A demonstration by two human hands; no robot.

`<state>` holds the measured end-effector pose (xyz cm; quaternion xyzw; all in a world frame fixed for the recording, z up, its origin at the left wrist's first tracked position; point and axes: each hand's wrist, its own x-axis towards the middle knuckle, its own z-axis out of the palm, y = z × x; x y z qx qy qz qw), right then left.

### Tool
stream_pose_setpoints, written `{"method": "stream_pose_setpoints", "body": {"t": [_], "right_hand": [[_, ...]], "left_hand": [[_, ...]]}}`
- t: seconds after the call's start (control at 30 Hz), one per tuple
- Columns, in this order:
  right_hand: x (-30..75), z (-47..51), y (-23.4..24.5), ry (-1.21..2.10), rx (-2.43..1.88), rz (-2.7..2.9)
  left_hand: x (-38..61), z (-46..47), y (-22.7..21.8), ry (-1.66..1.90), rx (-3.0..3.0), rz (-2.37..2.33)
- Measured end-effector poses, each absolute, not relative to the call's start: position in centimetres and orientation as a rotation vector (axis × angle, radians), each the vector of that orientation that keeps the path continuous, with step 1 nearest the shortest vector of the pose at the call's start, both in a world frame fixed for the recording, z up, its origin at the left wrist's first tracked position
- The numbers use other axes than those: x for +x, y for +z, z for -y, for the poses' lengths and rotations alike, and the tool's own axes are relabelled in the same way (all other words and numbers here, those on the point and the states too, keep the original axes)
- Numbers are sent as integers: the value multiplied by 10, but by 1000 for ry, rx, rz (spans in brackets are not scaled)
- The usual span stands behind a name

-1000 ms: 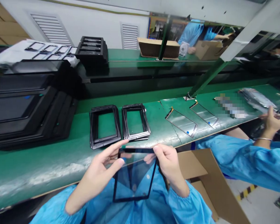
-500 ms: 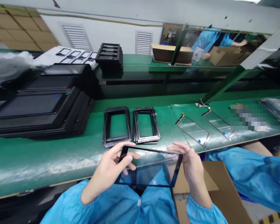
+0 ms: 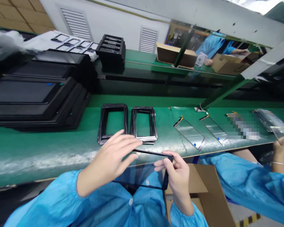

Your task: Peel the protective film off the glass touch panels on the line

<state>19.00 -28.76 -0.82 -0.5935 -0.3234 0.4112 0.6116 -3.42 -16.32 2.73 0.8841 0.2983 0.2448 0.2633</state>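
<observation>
A clear touch-screen glass panel [image 3: 144, 175] with a black border is held tilted in front of my body. My right hand [image 3: 178, 176] grips its right end, thumb on the near face and fingers behind. Over the panel's left end is my left hand [image 3: 111, 157], its fingers stretched out and the thumb apart; whether it touches the glass I cannot tell. That hand hides the panel's left edge. Just beyond, two stacks of black rectangular frames, a left stack [image 3: 101, 123] and a right stack [image 3: 155, 126], lie on the green bench.
Black trays [image 3: 61, 108] holding screens are piled at the left. Two thin glass panels with flex tails, one nearer [image 3: 190, 134] and one farther right [image 3: 214, 129], lie on the bench. A cardboard box [image 3: 217, 195] stands below. At right, a co-worker's hand [image 3: 281, 149] holds a panel.
My left hand has let go of the panel's left end and opened out above it. My right hand has closed on the right end. A co-worker's hand with a panel has appeared at right.
</observation>
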Motion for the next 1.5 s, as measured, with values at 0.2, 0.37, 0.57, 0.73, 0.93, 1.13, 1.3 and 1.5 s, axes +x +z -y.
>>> {"method": "stream_pose_setpoints", "body": {"t": [0.2, 0.37, 0.57, 0.73, 0.93, 1.13, 1.3, 1.5], "right_hand": [[181, 293, -13, 958, -1434, 713], [188, 278, -23, 888, -1318, 465], [162, 234, -37, 1041, -987, 445], [153, 218, -48, 1144, -1073, 679], [195, 236, -75, 1067, -1214, 646], [234, 250, -83, 928, -1331, 624], [322, 246, -92, 587, -1733, 811], [408, 249, -153, 33, -2198, 1399]], "left_hand": [[-23, 156, 22, 683, 2503, -490], [-43, 164, 34, 1130, 2386, -768], [-43, 198, 11, 1191, 1240, -732], [-102, 160, 32, 1547, 1531, -1161], [-242, 39, 81, 1137, 2197, -2071], [-279, -6, 45, 712, 2311, -2046], [-290, -16, 46, 644, 2299, -2014], [-227, -2, 38, 827, 2246, -2013]]}}
